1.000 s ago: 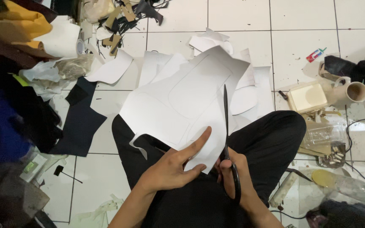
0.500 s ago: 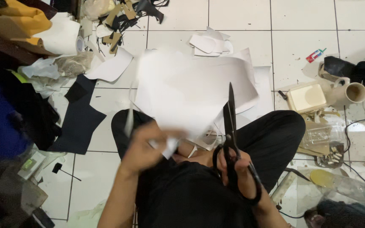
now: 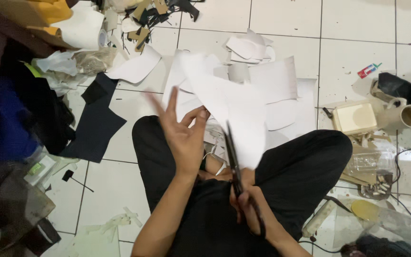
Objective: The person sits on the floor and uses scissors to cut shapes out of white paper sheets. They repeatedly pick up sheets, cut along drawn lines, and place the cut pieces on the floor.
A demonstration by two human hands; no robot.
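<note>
A seated person cut a white sheet [image 3: 234,109] with black scissors [image 3: 234,164] over crossed legs on a tiled floor [image 3: 357,43].

The right hand [image 3: 253,209] gripped the scissor handles, blades at the sheet's near edge; the left hand [image 3: 184,135], fingers spread, pinched the sheet. Keeping it taut near the blades would likely give a cleaner cut.

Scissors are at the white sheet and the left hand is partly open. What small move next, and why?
Probably settle the left hand flat on the white sheet before cutting: its fingers are spread and raised, pinching only one edge, while the scissors in the right hand already meet the sheet's lower edge.
</note>
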